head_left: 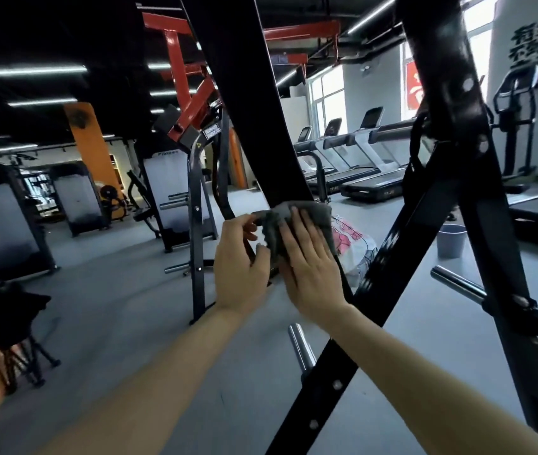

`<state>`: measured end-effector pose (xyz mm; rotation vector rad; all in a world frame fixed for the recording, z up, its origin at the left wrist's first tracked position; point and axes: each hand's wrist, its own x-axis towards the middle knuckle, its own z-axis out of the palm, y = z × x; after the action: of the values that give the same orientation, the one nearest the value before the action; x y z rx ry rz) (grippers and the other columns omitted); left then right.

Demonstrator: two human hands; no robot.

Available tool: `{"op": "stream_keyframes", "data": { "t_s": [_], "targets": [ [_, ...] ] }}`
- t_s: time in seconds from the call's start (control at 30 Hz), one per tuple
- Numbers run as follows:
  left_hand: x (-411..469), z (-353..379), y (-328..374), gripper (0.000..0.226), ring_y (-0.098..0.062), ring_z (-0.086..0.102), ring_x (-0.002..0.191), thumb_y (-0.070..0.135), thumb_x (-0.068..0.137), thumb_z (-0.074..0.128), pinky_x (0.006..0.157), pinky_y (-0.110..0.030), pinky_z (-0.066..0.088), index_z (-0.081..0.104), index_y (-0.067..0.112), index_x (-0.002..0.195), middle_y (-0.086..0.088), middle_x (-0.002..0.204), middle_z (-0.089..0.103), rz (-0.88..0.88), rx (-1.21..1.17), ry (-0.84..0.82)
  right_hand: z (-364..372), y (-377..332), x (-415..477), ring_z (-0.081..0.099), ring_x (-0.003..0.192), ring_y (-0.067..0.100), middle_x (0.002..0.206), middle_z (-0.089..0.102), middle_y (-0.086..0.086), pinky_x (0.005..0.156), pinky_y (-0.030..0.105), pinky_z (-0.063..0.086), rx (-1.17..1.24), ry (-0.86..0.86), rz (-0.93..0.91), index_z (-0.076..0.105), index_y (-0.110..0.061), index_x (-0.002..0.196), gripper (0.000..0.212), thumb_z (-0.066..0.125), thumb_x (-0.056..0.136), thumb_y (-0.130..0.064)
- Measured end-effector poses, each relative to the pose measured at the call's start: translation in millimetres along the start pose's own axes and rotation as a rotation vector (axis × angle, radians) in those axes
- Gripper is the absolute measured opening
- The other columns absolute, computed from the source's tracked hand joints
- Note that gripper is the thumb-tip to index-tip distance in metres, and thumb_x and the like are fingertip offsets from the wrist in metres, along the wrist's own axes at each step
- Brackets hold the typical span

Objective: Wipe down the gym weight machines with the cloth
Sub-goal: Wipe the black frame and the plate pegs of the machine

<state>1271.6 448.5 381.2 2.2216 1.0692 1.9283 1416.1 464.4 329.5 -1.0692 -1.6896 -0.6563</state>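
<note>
You are pressing your right hand [310, 270] flat on the grey cloth [272, 229], fingers straight and spread wide, palm down. The cloth is lying against the black slanted bar [261, 126] of the near weight machine, at the middle of the view, where that bar is meeting the diagonal brace [425, 224] rising to the right. Your left hand [239, 267] is sitting just beside the right one, on its left, with fingers curled and the thumb touching the cloth's left edge; you cannot tell whether it is gripping the cloth or the bar behind it.

A chrome peg [299, 346] is projecting from the brace below your right forearm, and a second peg [458, 284] is projecting from the upright on the right. Behind the cloth, a white-and-pink plastic bag [356, 244] is resting on the grey floor [123, 307], and a grey bucket [451, 241] is standing farther right. A row of treadmills [369, 178] is lining the far windows. A red-and-black machine [192, 103] is standing at far left of centre, near an orange pillar [90, 142].
</note>
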Motion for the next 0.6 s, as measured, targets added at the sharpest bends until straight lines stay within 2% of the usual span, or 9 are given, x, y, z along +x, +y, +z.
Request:
{"op": "stream_keyframes", "data": {
  "t_s": [0.1,0.2,0.27,0.33,0.43,0.53,0.6],
  "targets": [
    [-2,1,-3,0.042,-0.01,0.059,0.108,-0.001,0.09,0.06,0.091,-0.017,0.047,0.054,0.017,0.128,0.004,0.117,0.059,-0.042,-0.024,0.02,-5,-9,49,0.012,0.161,0.025,0.172,0.019,0.012,0.13,0.047,0.016,0.018,0.073,0.057,0.022,-0.006,0.164,0.061,0.04,0.111,-0.032],
    [-11,7,-7,0.052,-0.012,0.058,0.109,-0.007,0.085,0.059,0.089,-0.016,0.047,0.052,0.015,0.131,0.002,0.119,0.059,-0.026,-0.022,-0.01,3,-11,44,0.015,0.16,0.026,0.171,0.022,0.013,0.129,0.048,0.018,0.011,0.119,0.066,0.028,-0.006,0.162,0.058,0.044,0.11,-0.026],
    [-22,14,-11,0.058,-0.012,0.057,0.11,-0.013,0.08,0.059,0.09,-0.02,0.048,0.051,0.013,0.131,0.002,0.12,0.056,0.017,0.017,-0.048,13,-4,10,0.016,0.16,0.028,0.17,0.023,0.014,0.128,0.05,0.022,-0.006,0.121,0.068,0.032,-0.006,0.161,0.056,0.046,0.109,-0.022],
    [-35,21,-17,0.062,-0.011,0.054,0.107,-0.016,0.076,0.059,0.09,-0.029,0.051,0.051,0.011,0.13,0.002,0.117,0.053,0.042,0.083,-0.082,23,5,-42,0.016,0.16,0.03,0.17,0.022,0.014,0.126,0.053,0.025,-0.013,0.087,0.108,0.035,-0.005,0.16,0.056,0.048,0.107,-0.02],
    [-49,27,-21,0.064,-0.016,0.053,0.105,-0.017,0.072,0.056,0.094,-0.04,0.05,0.051,0.01,0.13,0.0,0.116,0.051,0.108,0.179,-0.198,35,20,-125,0.018,0.159,0.032,0.171,0.022,0.013,0.123,0.056,0.029,-0.02,0.002,0.181,0.037,-0.005,0.159,0.053,0.043,0.11,-0.026],
    [-63,33,-21,0.062,-0.022,0.053,0.113,-0.012,0.071,0.052,0.098,-0.045,0.048,0.054,0.006,0.131,-0.005,0.124,0.051,0.203,0.288,-0.374,38,24,-187,0.018,0.159,0.034,0.171,0.023,0.014,0.12,0.06,0.033,-0.002,-0.095,0.263,0.038,-0.003,0.158,0.055,0.031,0.114,-0.035],
    [-74,36,-16,0.061,-0.027,0.053,0.115,-0.008,0.069,0.051,0.097,-0.046,0.047,0.056,0.005,0.129,-0.008,0.126,0.052,0.248,0.334,-0.44,37,19,-196,0.017,0.159,0.035,0.171,0.021,0.015,0.12,0.06,0.032,0.001,-0.118,0.284,0.036,-0.001,0.158,0.055,0.034,0.113,-0.034]
  ]
}}
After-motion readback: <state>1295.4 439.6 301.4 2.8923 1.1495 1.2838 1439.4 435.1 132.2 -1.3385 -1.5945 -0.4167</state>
